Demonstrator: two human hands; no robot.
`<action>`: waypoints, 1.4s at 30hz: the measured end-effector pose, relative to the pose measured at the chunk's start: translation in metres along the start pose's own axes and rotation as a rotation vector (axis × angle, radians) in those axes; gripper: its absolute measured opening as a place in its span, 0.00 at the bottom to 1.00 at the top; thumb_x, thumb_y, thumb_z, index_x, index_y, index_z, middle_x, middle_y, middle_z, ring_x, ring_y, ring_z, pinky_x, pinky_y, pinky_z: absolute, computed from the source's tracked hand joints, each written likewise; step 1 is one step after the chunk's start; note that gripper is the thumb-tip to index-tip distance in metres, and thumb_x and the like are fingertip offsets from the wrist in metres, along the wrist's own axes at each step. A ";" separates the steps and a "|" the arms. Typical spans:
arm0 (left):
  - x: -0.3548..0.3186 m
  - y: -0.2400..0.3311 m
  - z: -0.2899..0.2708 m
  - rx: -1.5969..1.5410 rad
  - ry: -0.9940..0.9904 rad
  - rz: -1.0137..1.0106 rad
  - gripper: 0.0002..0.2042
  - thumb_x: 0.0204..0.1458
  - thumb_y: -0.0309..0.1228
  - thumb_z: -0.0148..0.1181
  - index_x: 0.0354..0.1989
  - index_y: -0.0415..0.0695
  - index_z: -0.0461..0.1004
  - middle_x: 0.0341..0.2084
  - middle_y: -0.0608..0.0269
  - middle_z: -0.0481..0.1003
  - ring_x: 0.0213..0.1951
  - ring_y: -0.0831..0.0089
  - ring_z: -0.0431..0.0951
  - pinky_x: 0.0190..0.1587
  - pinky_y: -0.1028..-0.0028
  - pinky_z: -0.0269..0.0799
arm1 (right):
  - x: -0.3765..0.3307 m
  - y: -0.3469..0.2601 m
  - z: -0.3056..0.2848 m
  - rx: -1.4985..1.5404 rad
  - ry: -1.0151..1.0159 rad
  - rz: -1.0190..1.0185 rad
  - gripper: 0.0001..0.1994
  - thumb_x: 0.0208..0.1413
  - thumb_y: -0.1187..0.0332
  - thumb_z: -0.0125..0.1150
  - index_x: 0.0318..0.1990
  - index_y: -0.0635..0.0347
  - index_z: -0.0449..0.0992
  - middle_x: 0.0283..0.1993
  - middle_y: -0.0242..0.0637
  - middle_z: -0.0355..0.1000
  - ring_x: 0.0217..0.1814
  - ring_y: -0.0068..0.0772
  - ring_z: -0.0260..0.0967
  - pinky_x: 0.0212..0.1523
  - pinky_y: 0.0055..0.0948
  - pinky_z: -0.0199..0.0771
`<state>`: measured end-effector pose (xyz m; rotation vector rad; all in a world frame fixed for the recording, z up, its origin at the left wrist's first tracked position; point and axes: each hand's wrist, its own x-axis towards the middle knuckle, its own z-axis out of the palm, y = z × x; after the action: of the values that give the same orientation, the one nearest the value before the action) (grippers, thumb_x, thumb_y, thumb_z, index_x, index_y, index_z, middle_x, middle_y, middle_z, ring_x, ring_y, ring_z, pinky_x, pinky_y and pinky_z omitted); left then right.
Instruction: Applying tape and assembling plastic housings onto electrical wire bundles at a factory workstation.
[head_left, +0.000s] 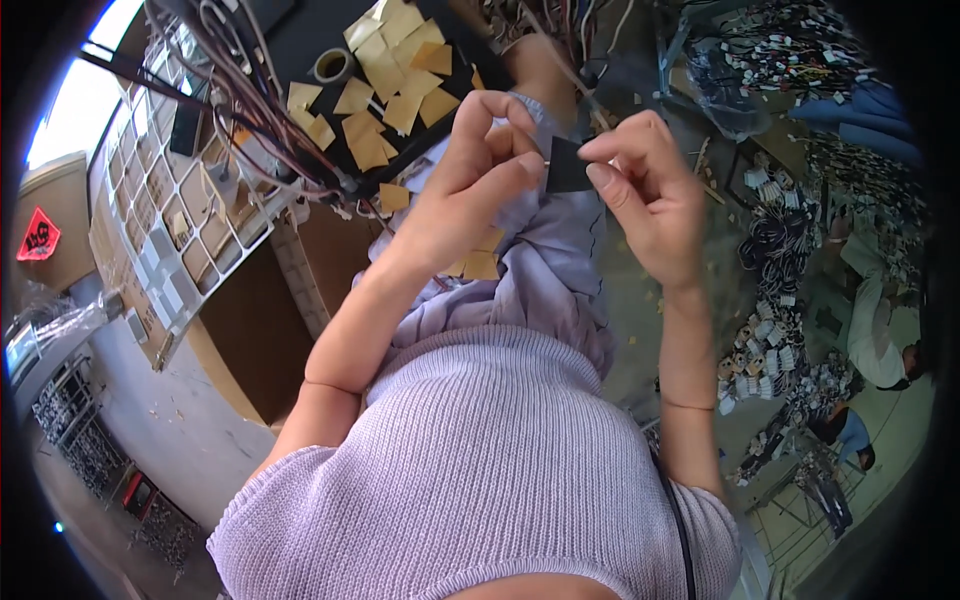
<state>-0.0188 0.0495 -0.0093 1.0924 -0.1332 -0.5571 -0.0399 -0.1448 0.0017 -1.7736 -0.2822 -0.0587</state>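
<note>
A small black four-sided flat piece (568, 167) is held up above my lap, between my two hands. My right hand (655, 190) pinches its right edge with thumb and fingertips. My left hand (485, 165) is closed in a pinch right beside its left edge; whatever lies between those fingertips is hidden. Past my left hand, several yellowish paper pieces (382, 70) lie scattered over a black surface (300, 25). A roll of tape (333, 66) is among them. More yellowish pieces (480, 265) rest on my lap.
Bundled cables (255, 120) hang over a white wire rack (190, 200) at the left. A cardboard box (250, 330) stands below it. On the right are piles of dark cables with white connectors (765, 350) and a plastic bag (725, 90). Other people (875, 330) are at the far right.
</note>
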 end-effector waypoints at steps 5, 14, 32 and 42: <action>-0.001 -0.011 0.006 0.162 -0.060 0.165 0.11 0.57 0.23 0.53 0.48 0.42 0.64 0.29 0.74 0.62 0.30 0.87 0.60 0.32 0.86 0.55 | -0.010 -0.013 0.002 -0.132 0.129 0.021 0.13 0.46 0.78 0.67 0.41 0.58 0.80 0.32 0.25 0.60 0.23 0.14 0.50 0.23 0.15 0.52; 0.000 -0.012 0.010 0.536 0.106 0.243 0.17 0.47 0.18 0.62 0.47 0.40 0.72 0.29 0.70 0.63 0.26 0.85 0.61 0.26 0.86 0.56 | -0.009 -0.016 0.006 -0.272 0.184 0.011 0.19 0.38 0.82 0.70 0.43 0.58 0.80 0.32 0.28 0.61 0.22 0.16 0.50 0.22 0.19 0.54; 0.017 -0.027 0.002 1.121 -0.028 0.470 0.10 0.50 0.19 0.59 0.42 0.37 0.77 0.26 0.69 0.63 0.25 0.79 0.63 0.26 0.82 0.60 | -0.029 0.005 0.014 -0.423 0.189 0.036 0.09 0.42 0.74 0.66 0.24 0.69 0.72 0.35 0.41 0.58 0.36 0.36 0.62 0.35 0.33 0.66; 0.038 -0.034 -0.028 0.663 -0.309 0.089 0.12 0.55 0.35 0.56 0.38 0.37 0.74 0.33 0.50 0.73 0.36 0.58 0.73 0.39 0.62 0.69 | -0.050 0.007 0.017 -0.434 0.163 0.102 0.09 0.52 0.71 0.59 0.36 0.65 0.68 0.39 0.41 0.61 0.39 0.43 0.66 0.40 0.36 0.67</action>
<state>0.0117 0.0413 -0.0583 1.6251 -0.6691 -0.6160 -0.0883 -0.1379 -0.0187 -2.1961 -0.0602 -0.2031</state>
